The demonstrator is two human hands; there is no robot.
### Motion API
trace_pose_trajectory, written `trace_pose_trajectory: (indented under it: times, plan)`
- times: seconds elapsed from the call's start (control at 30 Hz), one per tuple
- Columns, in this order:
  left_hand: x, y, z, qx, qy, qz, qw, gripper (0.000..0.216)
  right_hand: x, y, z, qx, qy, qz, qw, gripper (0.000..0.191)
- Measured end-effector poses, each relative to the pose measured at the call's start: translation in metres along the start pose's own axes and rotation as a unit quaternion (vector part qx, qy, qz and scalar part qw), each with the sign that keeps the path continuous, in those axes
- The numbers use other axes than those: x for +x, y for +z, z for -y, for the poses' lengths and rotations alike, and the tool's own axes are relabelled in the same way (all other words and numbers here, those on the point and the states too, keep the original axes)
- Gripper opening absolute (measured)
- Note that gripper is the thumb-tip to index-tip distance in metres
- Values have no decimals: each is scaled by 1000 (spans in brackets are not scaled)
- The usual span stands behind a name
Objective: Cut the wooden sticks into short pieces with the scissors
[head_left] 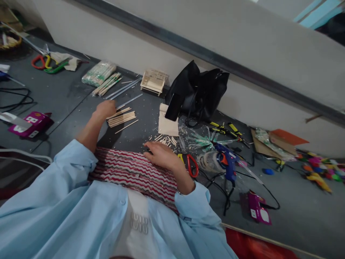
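My left hand (107,109) is curled on the dark table at the left ends of a row of thin wooden sticks (122,118). Its fingers are mostly turned from view, so whatever they pinch cannot be made out. One stick (126,126) lies apart, nearer to me. My right hand (161,154) rests with fingers loosely stretched at the far edge of a red-and-white striped cloth (132,167). Just beyond it is a small heap of short cut stick pieces (167,140). Scissors with red and yellow handles (192,165) lie beside my right wrist.
A small wooden stick model (153,82), bagged sticks (99,73) and a black bag (201,91) stand along the wall. A phone (174,107) lies on beige cloth (165,126). To the right are a blue glue gun (229,162), cables and a purple power box (258,208).
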State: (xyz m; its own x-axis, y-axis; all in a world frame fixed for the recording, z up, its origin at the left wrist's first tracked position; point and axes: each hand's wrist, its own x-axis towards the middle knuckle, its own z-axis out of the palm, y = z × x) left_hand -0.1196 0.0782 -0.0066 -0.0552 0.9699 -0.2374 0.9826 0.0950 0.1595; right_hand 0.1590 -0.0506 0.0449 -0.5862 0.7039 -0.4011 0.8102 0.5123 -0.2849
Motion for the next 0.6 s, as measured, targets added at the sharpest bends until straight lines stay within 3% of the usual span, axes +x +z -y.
trace_pose_trajectory:
  times: [0.13, 0.33, 0.47, 0.53, 0.6]
  plan:
    - [-7, -3, 4, -23, -2, -5, 1000, 16, 2, 3, -2, 18, -7, -13, 1000, 32]
    - [-8, -6, -3, -69, -30, -87, 993, 11, 5, 3, -1, 3, -6, -13, 1000, 31]
    - [13, -23, -24, -100, -31, -142, 984, 21, 10, -4, 6, -38, -6, -11, 999, 28]
    - [18, -34, -41, -161, 3, -204, 966, 29, 13, -9, 10, -57, -10, -22, 998, 27]
    - [13, -41, -61, -184, 44, -212, 959, 30, 18, -13, 12, -70, -8, -41, 997, 28]
